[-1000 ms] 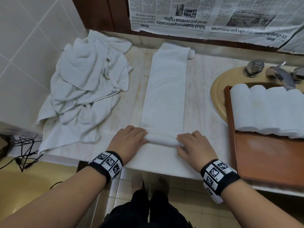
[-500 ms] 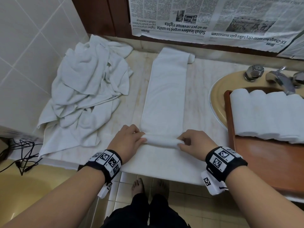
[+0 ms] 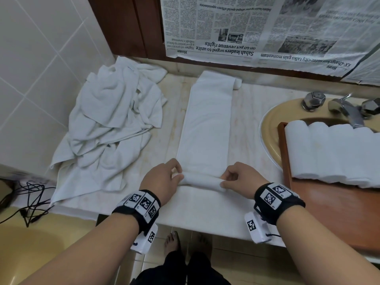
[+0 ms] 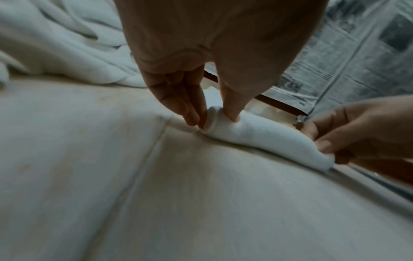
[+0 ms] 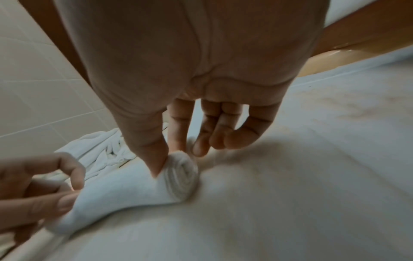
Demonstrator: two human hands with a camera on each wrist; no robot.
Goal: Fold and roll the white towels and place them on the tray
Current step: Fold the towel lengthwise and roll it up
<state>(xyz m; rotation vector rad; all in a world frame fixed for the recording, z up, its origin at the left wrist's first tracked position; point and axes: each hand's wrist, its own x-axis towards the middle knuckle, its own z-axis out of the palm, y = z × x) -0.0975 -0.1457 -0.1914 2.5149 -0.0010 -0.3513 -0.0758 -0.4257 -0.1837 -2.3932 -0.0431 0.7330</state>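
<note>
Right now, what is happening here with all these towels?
A person is rolling a folded towel on the counter. The left hand and the right hand each pinch one end of the small roll; most of the towel is still flat. Finished rolls lie on the tray; a heap waits at the left.

Towel being rolled (image 3: pixel 207 128): white, folded into a long narrow strip lying flat on the counter, running away from the person; its far end is folded over with a small flap sticking out to the right.
Rolled part (image 3: pixel 200 180): the near end is wound into a slim, tight roll lying crosswise — the spiral of layers shows at its right end.
Pile of towels (image 3: pixel 111 128): white, crumpled and unfolded, heaped to the left of the strip.
Rolled towels (image 3: pixel 333 151): four white rolls side by side, touching, at the tray's far end.
Tray (image 3: pixel 329 212): brown wood — its near part bare.
</note>
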